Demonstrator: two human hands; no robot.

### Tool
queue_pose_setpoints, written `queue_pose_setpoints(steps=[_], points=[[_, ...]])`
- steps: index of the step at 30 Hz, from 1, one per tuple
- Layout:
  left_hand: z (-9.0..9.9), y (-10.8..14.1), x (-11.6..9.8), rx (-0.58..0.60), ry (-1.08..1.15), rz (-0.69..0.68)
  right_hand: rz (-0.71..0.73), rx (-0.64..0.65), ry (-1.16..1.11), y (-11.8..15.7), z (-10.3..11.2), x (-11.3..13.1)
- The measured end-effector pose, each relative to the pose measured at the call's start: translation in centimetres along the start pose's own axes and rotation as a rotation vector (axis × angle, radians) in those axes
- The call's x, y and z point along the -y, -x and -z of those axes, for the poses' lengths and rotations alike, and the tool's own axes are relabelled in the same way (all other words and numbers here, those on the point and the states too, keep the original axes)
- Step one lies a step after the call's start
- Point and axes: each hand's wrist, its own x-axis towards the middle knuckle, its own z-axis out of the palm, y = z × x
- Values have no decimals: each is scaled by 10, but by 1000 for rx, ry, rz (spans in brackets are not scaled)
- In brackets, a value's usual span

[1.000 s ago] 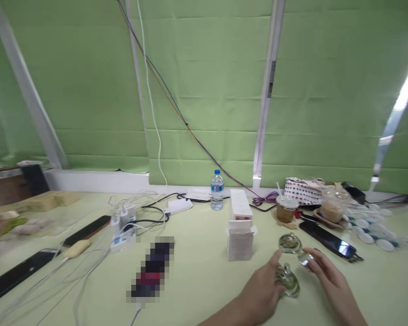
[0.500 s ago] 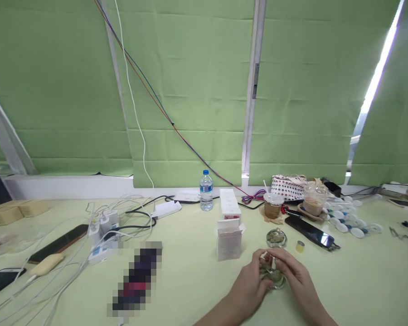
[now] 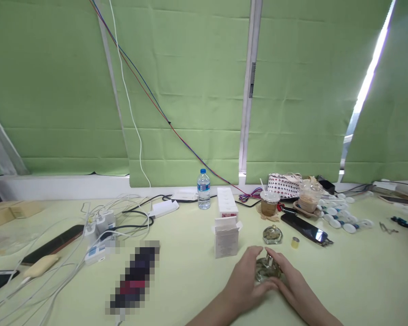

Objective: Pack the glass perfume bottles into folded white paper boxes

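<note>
A clear glass perfume bottle [image 3: 265, 270] with a silvery spray neck stands on the table between my two hands, partly hidden by them. My left hand [image 3: 244, 285] curls round its left side, with the thumb reaching across the front. On the right side, my right hand [image 3: 294, 283] has its fingers bent against the bottle near the neck. Just behind is a second, similar glass bottle [image 3: 272, 235]. A small gold cap [image 3: 295, 242] lies to the right of that one. To the left, an upright white box [image 3: 226, 240] has its top flaps open.
A black phone [image 3: 305, 227] lies beyond the cap. Farther back are a water bottle [image 3: 203, 190], a long white box [image 3: 227, 202], a drink cup [image 3: 269, 204] and several white-capped tubes [image 3: 340, 217]. Cables and a power strip [image 3: 100, 251] spread over the left side.
My left thumb has swung across the front of the bottle toward my right hand. My fingers have shifted about the neck. The whole view has turned slightly.
</note>
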Motion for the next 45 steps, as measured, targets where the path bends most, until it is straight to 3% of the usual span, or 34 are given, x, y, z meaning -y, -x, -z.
queue_pose_setpoints(steps=[2, 4, 6, 8, 10, 13, 15, 18, 22, 25, 28, 38, 45], points=[[10, 4, 3, -214, -213, -194, -25, -9, 1, 2, -3, 0], [26, 9, 8, -452, -394, -288, -57, -37, -22, 4, -5, 1], [46, 14, 14, -642, -479, -251, -96, -91, -63, 6, -9, 2], [66, 18, 20, -714, -472, -135, -166, -179, -114, 5, -12, 3], [81, 21, 26, -650, -414, 6, -258, -284, -195, -1, -15, 5], [89, 21, 33, -446, -256, 187, -315, -426, -418, -22, -14, 13], [88, 20, 37, -352, -124, 279, -272, -483, -572, -44, -11, 23], [84, 20, 38, -305, 10, 349, -136, -533, -686, -79, -7, 40], [78, 24, 33, -201, -32, 220, 67, -548, -695, -103, -16, 51], [73, 27, 31, -142, -94, 97, 287, -512, -612, -97, -29, 48], [67, 29, 31, -148, -121, 61, 434, -447, -514, -84, -33, 43], [66, 26, 25, -187, -103, 155, 476, -318, -342, -78, -22, 44], [67, 26, 24, -217, -99, 135, 448, -204, -212, -77, -21, 40]])
